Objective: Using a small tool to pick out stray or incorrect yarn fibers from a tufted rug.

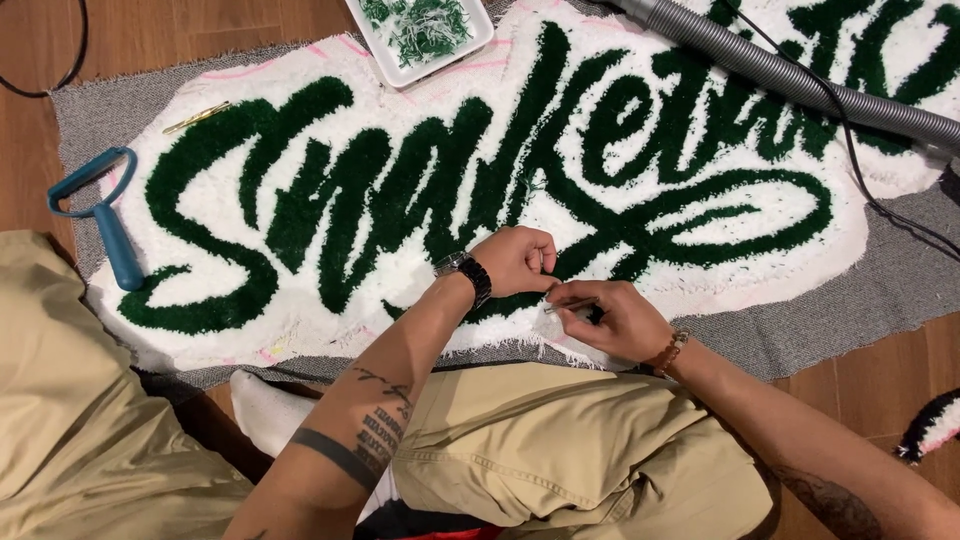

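Note:
A white tufted rug (300,300) with dark green script lettering lies on grey backing cloth (800,330) on the wooden floor. My left hand (515,260), with a black watch on its wrist, is curled at the rug's near edge and pinches a bit of pile. My right hand (615,320), wearing a bead bracelet, grips small scissors (570,304) whose metal tips point left toward the left hand's fingers. Both hands meet over the green loop at the rug's front edge. My knees in khaki trousers sit just below.
A blue-handled tool (100,210) lies at the rug's left end. A white tray (390,60) of green and white yarn clippings sits at the top. A grey ribbed hose (800,75) and black cable cross the upper right. A gold clip (196,117) rests top left.

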